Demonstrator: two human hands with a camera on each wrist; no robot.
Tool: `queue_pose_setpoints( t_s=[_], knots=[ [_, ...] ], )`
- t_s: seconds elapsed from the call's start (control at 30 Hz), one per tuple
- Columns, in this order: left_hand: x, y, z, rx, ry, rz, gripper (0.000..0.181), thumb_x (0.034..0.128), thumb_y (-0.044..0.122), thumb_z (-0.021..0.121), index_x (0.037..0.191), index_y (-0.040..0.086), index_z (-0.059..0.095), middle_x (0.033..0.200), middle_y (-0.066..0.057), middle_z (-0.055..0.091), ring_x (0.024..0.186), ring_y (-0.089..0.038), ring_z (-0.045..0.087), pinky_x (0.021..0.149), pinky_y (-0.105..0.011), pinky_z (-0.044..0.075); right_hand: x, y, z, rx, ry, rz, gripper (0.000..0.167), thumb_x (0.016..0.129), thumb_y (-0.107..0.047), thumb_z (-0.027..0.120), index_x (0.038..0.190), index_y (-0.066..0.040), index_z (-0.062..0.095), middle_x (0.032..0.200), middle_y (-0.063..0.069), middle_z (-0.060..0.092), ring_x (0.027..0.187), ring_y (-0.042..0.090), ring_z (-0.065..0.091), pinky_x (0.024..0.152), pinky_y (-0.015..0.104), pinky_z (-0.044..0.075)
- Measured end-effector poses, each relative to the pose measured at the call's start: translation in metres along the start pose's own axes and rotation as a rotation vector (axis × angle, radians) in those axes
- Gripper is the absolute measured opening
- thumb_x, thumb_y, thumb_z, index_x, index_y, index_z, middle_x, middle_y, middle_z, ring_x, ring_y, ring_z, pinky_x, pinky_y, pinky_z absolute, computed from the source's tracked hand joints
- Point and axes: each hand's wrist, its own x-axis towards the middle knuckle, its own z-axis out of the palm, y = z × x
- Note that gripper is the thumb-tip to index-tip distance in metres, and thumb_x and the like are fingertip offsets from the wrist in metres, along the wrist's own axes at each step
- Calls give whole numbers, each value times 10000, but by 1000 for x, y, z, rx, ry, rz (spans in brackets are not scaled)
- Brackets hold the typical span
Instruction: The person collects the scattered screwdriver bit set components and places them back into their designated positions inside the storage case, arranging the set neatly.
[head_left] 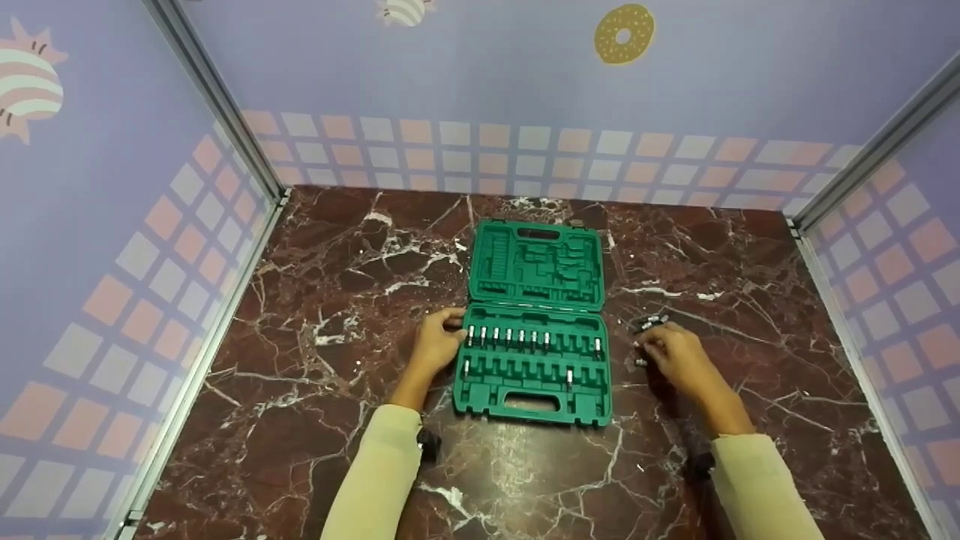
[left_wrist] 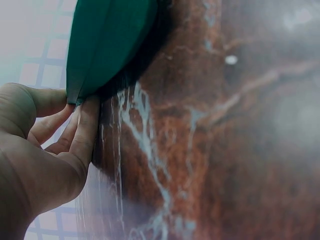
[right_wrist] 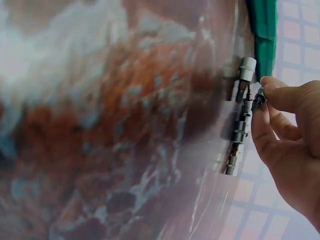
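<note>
An open green socket case (head_left: 489, 394) lies with its lid folded back. Several silver socket bits (head_left: 521, 339) stand in its upper row, with one more (head_left: 598, 346) at that row's right end. The lower row holds two. At the case's left edge my left hand (head_left: 437, 343) pinches the rim between thumb and fingers, seen closely in the left wrist view. Right of the case, my right hand (head_left: 675, 356) pinches a small metal socket bit (right_wrist: 259, 98) between thumb and fingertips. Loose socket bits (right_wrist: 239, 131) lie on the tabletop beside that hand.
A dark red marbled tabletop (head_left: 360, 300) carries the case and loose bits. Patterned panels (head_left: 495, 90) stand behind it and at both sides, joined by metal posts (head_left: 225, 97). Many slots in the case hold nothing.
</note>
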Motion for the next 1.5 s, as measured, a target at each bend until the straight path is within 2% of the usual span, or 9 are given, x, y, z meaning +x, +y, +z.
queue_pose_setpoints(
  t_s=[0.13, 0.23, 0.4, 0.57, 0.67, 0.77, 0.93, 1.37, 1.5],
  knots=[
    [1, 0, 0, 3, -3, -2, 331, 920, -52, 685, 1245, 1, 719, 1114, -208, 727, 1016, -350, 712, 906, -470, 576, 3, -5, -4, 79, -24, 126, 95, 951, -30, 703, 1020, -44, 767, 1006, 140, 748, 893, 284, 687, 789, 461, 540],
    [1, -1, 1, 6, -3, 0, 336, 922, -50, 685, 1252, 2, 717, 1116, -209, 728, 1016, -350, 713, 907, -472, 576, 5, -10, -4, 157, -33, 184, 102, 963, -59, 703, 1048, -58, 759, 1013, 121, 767, 911, 263, 698, 807, 401, 541],
    [1, -1, 1, 1, -1, 7, 331, 916, -54, 688, 1241, 0, 721, 1108, -206, 732, 1011, -348, 714, 905, -470, 576, 10, -20, -2, 319, -50, 199, 139, 971, -66, 705, 1096, -18, 744, 1024, 140, 758, 862, 147, 681, 750, 242, 538],
    [-1, 1, -1, 12, -8, -8, 337, 932, -32, 690, 1264, 24, 717, 1125, -189, 725, 1033, -343, 704, 913, -471, 572, 17, -32, 6, 493, -87, 177, 173, 964, -64, 712, 1107, 32, 732, 973, 223, 728, 710, 164, 655, 625, 299, 563],
    [-1, 1, -1, 22, -11, -15, 342, 938, -22, 691, 1275, 32, 712, 1136, -185, 719, 1044, -344, 700, 919, -476, 570, 22, -41, 10, 484, -105, 169, 162, 957, -89, 727, 1096, -6, 746, 997, 191, 738, 735, 147, 656, 640, 307, 564],
    [0, 0, -1, 25, -12, -13, 340, 937, -25, 687, 1273, 25, 712, 1142, -194, 716, 1050, -349, 699, 924, -480, 569, 27, -51, 13, 433, -113, 159, 145, 951, -115, 743, 1080, -52, 764, 1036, 125, 754, 828, 92, 657, 712, 249, 552],
    [0, 1, -1, 26, -17, -23, 346, 943, -19, 686, 1283, 35, 709, 1153, -184, 715, 1065, -341, 694, 933, -474, 567, 36, -64, 19, 392, -127, 128, 136, 940, -116, 757, 1062, -61, 777, 1018, 87, 767, 846, 120, 676, 726, 234, 547],
    [-1, 3, -1, 27, -11, -13, 340, 932, -38, 682, 1267, 13, 711, 1135, -200, 723, 1044, -349, 704, 928, -469, 569, 60, -89, 32, 246, -222, 62, 135, 943, -148, 758, 1070, -105, 779, 1021, 54, 775, 901, 199, 719, 769, 389, 590],
    [-2, 3, -1, 26, -12, -12, 337, 934, -41, 681, 1266, 9, 711, 1134, -199, 724, 1048, -345, 704, 928, -465, 569, 64, -94, 36, 208, -247, 14, 123, 947, -126, 750, 1062, -93, 774, 1019, 75, 775, 910, 222, 734, 784, 418, 605]
  ],
)
